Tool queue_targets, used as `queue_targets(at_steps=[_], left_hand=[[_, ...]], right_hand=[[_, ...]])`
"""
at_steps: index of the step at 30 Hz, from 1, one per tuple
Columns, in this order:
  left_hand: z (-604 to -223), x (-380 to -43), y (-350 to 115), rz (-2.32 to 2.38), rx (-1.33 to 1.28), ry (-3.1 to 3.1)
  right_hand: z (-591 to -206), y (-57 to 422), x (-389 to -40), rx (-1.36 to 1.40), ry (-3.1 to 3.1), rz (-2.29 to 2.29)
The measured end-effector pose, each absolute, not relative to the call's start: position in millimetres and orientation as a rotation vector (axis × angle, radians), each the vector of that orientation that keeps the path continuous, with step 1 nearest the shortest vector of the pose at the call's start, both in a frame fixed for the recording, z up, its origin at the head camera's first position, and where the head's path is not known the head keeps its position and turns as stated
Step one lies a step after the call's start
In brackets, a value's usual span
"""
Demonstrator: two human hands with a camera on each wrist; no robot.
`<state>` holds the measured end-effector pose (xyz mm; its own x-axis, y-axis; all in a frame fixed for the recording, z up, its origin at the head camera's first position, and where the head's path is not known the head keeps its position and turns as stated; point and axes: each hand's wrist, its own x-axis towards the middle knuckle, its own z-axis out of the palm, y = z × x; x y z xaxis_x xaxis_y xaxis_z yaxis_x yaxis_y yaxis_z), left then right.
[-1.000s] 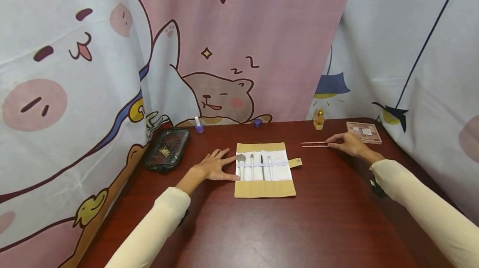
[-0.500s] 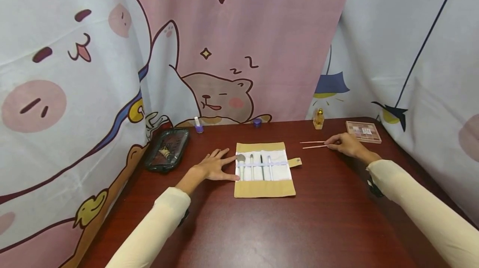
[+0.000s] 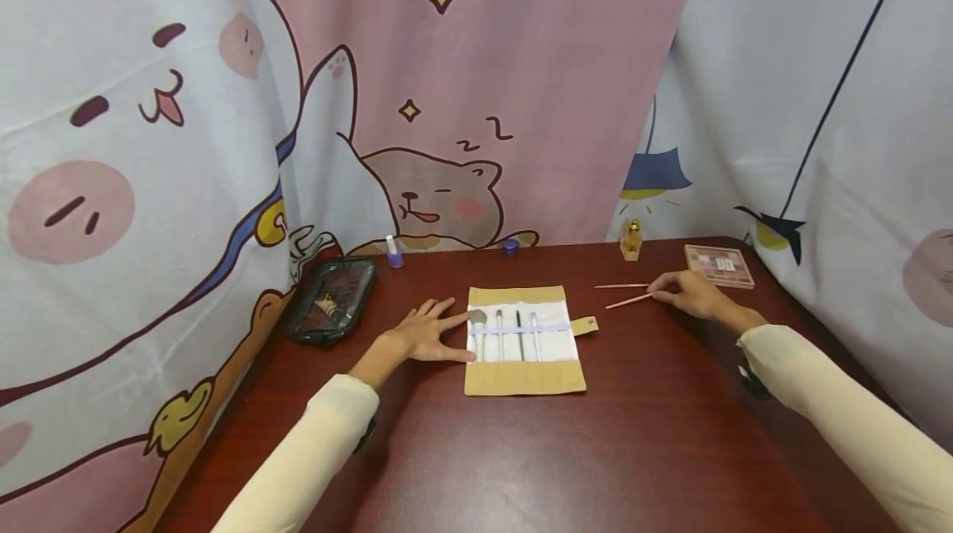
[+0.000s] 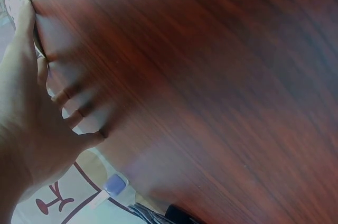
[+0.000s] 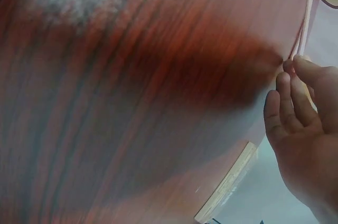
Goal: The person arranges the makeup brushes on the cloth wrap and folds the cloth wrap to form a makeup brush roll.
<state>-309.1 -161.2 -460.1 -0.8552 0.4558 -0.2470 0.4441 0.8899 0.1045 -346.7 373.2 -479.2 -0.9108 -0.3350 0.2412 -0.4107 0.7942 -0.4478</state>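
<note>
My left hand (image 3: 428, 334) lies with fingers spread at the left edge of an unrolled tan brush roll (image 3: 527, 378); its thumb and index fingertips rest on that edge. Several makeup brushes (image 3: 480, 334) sit under a pale strap on the roll's white lining. Over on the right, my right hand (image 3: 688, 295) pinches thin pink sticks at their right ends. The upper pink stick (image 3: 620, 285) points left, while the lower pink stick (image 3: 628, 301) slants toward the front, forming a V. In the right wrist view, a pale stick (image 5: 307, 10) reaches up from the thumb and fingertips.
A black-rimmed clear pouch (image 3: 362, 297) lies at the left. Along the back stand a purple nail polish bottle (image 3: 395, 258), a small purple jar (image 3: 510, 247) and a gold perfume bottle (image 3: 631, 243). An eyeshadow palette (image 3: 720, 266) lies behind the right hand.
The two pink sticks have spread from nearly parallel into a wider V, the lower one's left end swinging toward the front. My left hand stays in place at the roll.
</note>
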Motion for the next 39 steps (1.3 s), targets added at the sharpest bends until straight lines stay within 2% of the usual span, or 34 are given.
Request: queue_targets(at_steps=[8,22,31,39], left_hand=[[-457.6,-305.6,-161.3,0.072,0.673,2.785],[-459.8,-305.8,-162.0,0.036,0.675,2.795],[-459.9,-305.1,-159.8,0.022,0.668,2.802],[-459.1,-305.8,-159.0,0.033,0.677,2.812]], right_hand=[[-469.9,372.2,-341.2,0.643,-2.740,0.848],[-445.0,345.7,-342.4,0.665,-2.523,1.444],[-433.5,317.2,-344.3,0.609,-2.517,1.430],[-426.5,291.4,-348.7,0.666,-2.530,1.366]])
